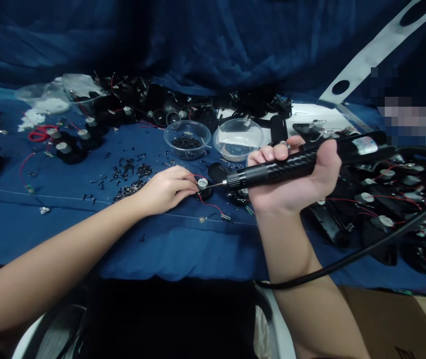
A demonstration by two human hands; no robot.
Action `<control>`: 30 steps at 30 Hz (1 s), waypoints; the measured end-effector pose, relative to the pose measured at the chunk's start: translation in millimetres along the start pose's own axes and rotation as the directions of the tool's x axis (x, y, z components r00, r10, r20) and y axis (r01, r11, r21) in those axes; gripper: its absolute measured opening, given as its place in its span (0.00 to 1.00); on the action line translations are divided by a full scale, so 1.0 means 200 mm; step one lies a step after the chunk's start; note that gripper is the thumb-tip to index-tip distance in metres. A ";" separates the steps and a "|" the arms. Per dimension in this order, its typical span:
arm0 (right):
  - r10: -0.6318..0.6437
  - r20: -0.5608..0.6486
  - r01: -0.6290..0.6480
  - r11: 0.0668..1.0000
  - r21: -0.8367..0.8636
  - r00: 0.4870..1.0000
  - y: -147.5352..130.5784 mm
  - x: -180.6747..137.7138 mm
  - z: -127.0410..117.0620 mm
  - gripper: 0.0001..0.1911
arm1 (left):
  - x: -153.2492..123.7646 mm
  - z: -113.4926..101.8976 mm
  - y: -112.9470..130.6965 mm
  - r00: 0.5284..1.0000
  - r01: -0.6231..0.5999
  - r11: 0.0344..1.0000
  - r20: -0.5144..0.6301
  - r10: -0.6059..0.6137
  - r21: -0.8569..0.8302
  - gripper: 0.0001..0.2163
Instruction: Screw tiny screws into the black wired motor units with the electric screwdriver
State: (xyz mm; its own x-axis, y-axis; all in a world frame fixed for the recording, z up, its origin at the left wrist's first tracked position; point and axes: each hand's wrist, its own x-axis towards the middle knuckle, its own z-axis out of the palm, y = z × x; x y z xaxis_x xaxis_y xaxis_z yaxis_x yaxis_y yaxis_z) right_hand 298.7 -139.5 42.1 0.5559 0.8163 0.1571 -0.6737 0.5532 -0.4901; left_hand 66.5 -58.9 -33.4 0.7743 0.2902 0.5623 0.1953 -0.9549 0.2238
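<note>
Soldering iron [275, 168] found in the right hand [291, 175], held above the middle of the blue-covered table [59, 234]. Its black handle lies across the palm, with the fingers [269, 155] closed around it. The fine metal tip [215, 185] points toward a small round part [202, 183]; whether the two touch cannot be confirmed from this view. The left hand [166, 189] holds that part down near the table's front edge, its fingertips [189, 182] drawn narrowly against it. A thin red wire [211, 203] runs from the part across the cloth.

Handling assessment: the iron appears light and stiff, and should be taken by the handle, well behind the tip. Its black cable [362, 249] may drag on the grip. The round part appears small and light, and is best held by its body, not by the fragile wire.

Also noted: two clear plastic bowls [186, 142] of small parts toward the back of the table, loose black pieces [128, 177] left of the hands, red-handled scissors [43, 133] near the left edge, and many wired parts [385, 209] toward the right edge.
</note>
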 end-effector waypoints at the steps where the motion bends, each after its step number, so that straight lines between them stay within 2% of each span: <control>1: -0.002 -0.002 0.002 1.000 -0.005 1.000 0.00 0.00 0.00 0.20 | 0.01 0.00 -0.01 1.000 -0.017 1.000 0.005 0.017 0.008 0.07; 9: -0.002 0.011 0.002 1.000 -0.031 1.000 0.02 0.02 -0.03 0.22 | 0.00 -0.01 -0.03 0.981 -0.194 0.972 0.009 0.194 0.135 0.09; 16: 0.004 0.013 -0.004 1.000 -0.025 1.000 0.02 0.00 -0.02 0.22 | 0.00 -0.01 -0.02 0.967 -0.244 0.955 -0.026 0.252 0.170 0.08; 18: 0.009 0.014 -0.009 1.000 -0.018 1.000 0.02 0.00 -0.02 0.22 | 0.01 -0.01 -0.02 0.968 -0.244 0.952 -0.019 0.252 0.184 0.08; 23: 0.007 0.018 -0.007 1.000 -0.025 1.000 0.02 0.00 -0.02 0.22 | 0.02 -0.03 -0.01 0.986 -0.166 0.978 0.034 0.163 0.126 0.10; 27: 0.006 0.022 -0.006 1.000 -0.027 1.000 0.02 0.00 -0.02 0.22 | 0.02 -0.03 -0.01 0.980 -0.187 0.964 0.099 0.171 0.187 0.12; 30: 0.008 0.014 -0.008 1.000 -0.027 1.000 0.02 0.00 -0.02 0.22 | 0.02 -0.04 -0.01 0.975 -0.216 0.957 0.092 0.202 0.195 0.11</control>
State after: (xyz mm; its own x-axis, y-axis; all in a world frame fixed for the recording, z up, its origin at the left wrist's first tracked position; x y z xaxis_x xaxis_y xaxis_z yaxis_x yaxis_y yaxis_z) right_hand 297.1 -137.8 36.7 0.5435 0.8230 0.1653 -0.6647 0.5422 -0.5141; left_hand 65.8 -55.6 -25.2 0.8501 0.0846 0.5198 0.1365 -0.9887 -0.0624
